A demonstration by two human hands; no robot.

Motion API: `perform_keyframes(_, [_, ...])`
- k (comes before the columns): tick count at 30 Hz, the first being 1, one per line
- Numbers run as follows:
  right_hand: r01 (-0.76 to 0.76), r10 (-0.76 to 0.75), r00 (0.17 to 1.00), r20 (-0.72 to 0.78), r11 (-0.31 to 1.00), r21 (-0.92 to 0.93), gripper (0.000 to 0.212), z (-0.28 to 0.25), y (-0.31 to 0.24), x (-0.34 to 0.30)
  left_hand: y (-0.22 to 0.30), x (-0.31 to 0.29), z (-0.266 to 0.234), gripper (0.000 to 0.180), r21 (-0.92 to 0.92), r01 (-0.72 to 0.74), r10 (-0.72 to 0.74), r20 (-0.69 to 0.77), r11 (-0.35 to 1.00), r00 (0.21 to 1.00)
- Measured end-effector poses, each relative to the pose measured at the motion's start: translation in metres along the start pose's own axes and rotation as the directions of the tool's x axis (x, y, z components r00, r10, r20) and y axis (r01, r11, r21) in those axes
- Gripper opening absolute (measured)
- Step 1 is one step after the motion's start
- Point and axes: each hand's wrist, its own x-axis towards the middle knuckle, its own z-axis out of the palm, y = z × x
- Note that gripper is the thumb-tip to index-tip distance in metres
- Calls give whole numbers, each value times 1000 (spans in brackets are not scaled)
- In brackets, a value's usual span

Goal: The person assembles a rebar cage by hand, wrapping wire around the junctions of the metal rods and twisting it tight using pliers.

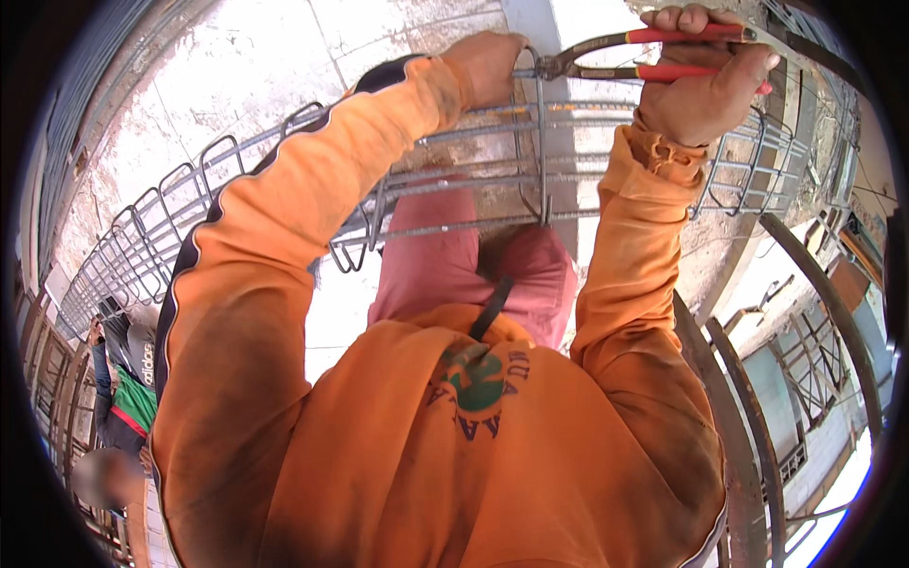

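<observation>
A long steel rebar cage (578, 163), made of lengthwise bars and square stirrups, runs across in front of my body. My left hand (485, 72) is closed at the top of one stirrup (542, 142), its fingertips partly hidden behind the bar. In my right hand (703, 95) is a pair of end-cutting pincers (592, 71) with red handles; the fingers hold one handle and the thumb side lies along the other. The handles stand somewhat apart. The pincers' jaws meet the stirrup's upper corner, right beside my left hand. Any tie wire there is too small to make out.
Another person (123, 402) in dark and green clothing is at the cage's far left end. Long bars (71, 114) lie along the left rim. Poles (824, 284) and a light frame (810, 364) stand on the right. Below the cage is a pale, dusty floor (256, 57).
</observation>
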Motion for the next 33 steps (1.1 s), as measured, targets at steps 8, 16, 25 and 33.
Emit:
perform_keyframes(8, [-32,-7,961,275,990,139,69,8,-6,5,6,-2,0,42,9,-57,58,-69,998,996])
perform_keyframes(16, [-16,5,997,-74,988,-153,46,39,32,51,-14,14,-7,45,-11,-76,76,-22,997,997])
perform_keyframes(25, [-245,196,965,-175,915,-322,41,35,67,98,-4,11,-14,53,-56,-20,23,62,998,998])
perform_keyframes(33, [-107,73,992,-103,916,-386,42,90,19,44,0,4,-2,49,-69,44,-41,42,997,998])
